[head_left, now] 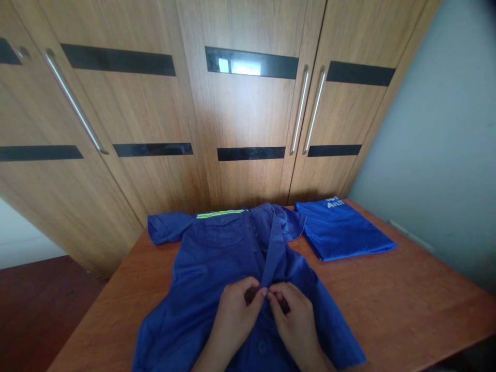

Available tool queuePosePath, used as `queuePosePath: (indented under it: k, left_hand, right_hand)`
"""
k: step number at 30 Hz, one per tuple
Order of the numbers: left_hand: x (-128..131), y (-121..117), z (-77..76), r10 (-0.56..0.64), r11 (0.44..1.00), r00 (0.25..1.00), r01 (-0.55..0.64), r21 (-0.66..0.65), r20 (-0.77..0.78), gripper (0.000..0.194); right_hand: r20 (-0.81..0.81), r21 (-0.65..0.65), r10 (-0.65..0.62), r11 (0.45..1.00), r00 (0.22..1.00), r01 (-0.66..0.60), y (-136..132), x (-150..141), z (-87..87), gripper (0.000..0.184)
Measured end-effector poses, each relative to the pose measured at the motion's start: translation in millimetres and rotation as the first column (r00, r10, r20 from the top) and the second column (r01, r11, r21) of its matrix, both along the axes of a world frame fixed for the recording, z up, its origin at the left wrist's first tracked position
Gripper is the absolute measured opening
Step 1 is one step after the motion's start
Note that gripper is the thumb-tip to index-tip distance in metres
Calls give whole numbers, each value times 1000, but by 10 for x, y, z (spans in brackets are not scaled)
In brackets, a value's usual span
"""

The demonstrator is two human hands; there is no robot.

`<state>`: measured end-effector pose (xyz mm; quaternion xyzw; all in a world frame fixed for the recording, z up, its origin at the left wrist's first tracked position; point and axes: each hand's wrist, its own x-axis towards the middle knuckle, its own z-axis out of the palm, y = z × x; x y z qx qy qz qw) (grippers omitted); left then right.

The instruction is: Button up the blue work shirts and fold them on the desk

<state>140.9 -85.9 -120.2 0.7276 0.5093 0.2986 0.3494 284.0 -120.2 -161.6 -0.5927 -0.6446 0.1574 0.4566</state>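
A blue short-sleeved work shirt (209,268) lies spread on the table, collar end away from me, with a yellow-green reflective strip (220,213) across its chest. My left hand (238,310) pinches the front placket near the shirt's middle. Right beside it, my right hand (290,315) pinches the same placket edge, fingertips almost touching the left ones. The flap above my fingers is lifted and folded over. Below my hands a button (262,346) shows on the cloth. Whether a button sits between my fingertips is hidden.
A folded bright blue garment (344,232) with white lettering lies to the right on the brown wooden table (403,299). Wooden cabinet doors (248,113) with long metal handles stand directly behind the table. A pale wall (437,144) borders the right side.
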Motion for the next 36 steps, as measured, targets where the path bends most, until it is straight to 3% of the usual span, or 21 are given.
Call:
queuePosePath:
  k: [4,14,24,27,31,36]
  left_hand:
    - [-16,35,-39,8,996,995,0,-84,103,25]
    - [3,45,-34,22,982,982,14,-189,186,29]
    - [0,52,-75,-11,989,980,40,-145,197,24]
    - [4,42,-65,-17,992,982,40,-119,186,23]
    - [23,14,-30,-15,998,992,22,-60,124,20]
    - [56,-20,-17,-12,998,1000,12,69,-8,16]
  right_hand:
    - [-39,7,13,1000,999,-12,-3,2,21,19]
    - [-73,39,52,998,996,-49,-22,-5,20,22]
    - [-215,-7,26,1000,976,-28,-28,-34,78,23]
    - [-386,-117,10,991,923,-60,1,-12,89,26]
    - [-633,-203,16,961,774,-186,46,32,74,31]
    - [-743,-213,-3,949,669,-232,65,52,31,30]
